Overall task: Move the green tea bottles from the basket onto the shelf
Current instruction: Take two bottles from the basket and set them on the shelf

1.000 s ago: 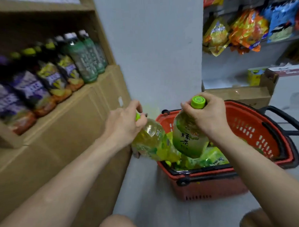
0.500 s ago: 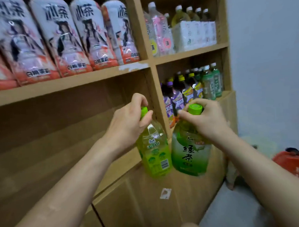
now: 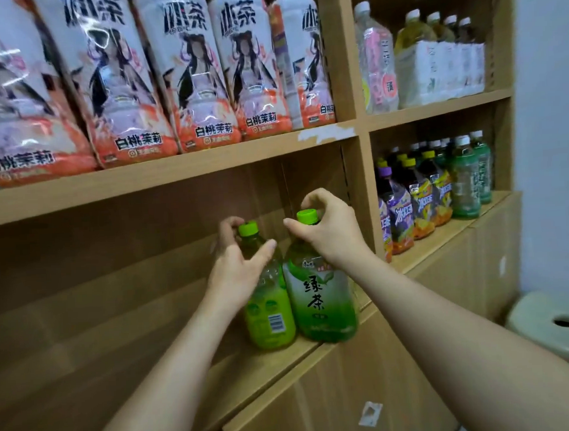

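From the head view, two clear plastic green tea bottles [image 3: 299,289] with lime caps stand touching on the light wooden shelf [image 3: 283,358], under the left hand [image 3: 238,269] and right hand [image 3: 326,229], both loosening with fingers apart, while the basket is out of sight.

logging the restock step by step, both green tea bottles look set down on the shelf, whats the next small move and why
Probably draw both hands back off the caps. Both green tea bottles stand upright on the shelf, side by side, and the left hand and right hand have fingers spread loose around the necks, so neither seems to grip.
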Demonstrator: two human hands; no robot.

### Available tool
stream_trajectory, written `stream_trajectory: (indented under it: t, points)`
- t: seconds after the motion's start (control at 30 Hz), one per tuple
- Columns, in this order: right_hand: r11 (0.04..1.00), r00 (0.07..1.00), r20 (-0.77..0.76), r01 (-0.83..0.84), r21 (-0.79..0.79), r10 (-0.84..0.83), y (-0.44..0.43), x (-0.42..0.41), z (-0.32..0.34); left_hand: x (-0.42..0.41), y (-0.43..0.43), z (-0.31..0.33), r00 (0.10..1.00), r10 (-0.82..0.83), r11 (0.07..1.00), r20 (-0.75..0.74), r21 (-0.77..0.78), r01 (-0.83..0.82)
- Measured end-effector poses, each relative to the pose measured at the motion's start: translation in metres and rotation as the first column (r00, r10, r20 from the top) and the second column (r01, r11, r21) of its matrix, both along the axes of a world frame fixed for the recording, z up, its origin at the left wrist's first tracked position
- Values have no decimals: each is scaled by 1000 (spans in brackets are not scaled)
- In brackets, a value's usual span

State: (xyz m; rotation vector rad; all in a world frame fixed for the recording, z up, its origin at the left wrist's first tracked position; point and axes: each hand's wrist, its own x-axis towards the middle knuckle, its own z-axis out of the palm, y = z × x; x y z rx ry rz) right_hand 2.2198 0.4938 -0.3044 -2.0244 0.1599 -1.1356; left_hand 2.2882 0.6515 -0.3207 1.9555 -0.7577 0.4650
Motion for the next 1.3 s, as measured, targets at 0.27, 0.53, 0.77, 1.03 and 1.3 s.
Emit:
stream_trajectory:
  t: [0.27,0.53,0.77,1.03,1.3]
  points:
    - [973,975,-179,93,-213,-133,3,-15,-61,0,7,-44,1000,5,995,-14,96,-3]
    - [988,967,-219,-144,-57,128,-4,-17,-50,-4,12,-37,994,48,994,-100,106,-37]
    - [998,983,-174,-57,21,60,-54,-147,-60,-122,-41,-50,867,-260,939,424,-99,330]
    - [908,777,-495,415,-59,-388,-164,-345,-141,-221,-221,-145,703,-710,702,-45,35,711]
    - [607,407,-785,793,50,-466,-276,-484,-274,-314,-359,-228,496,-828,394,-261,358,847]
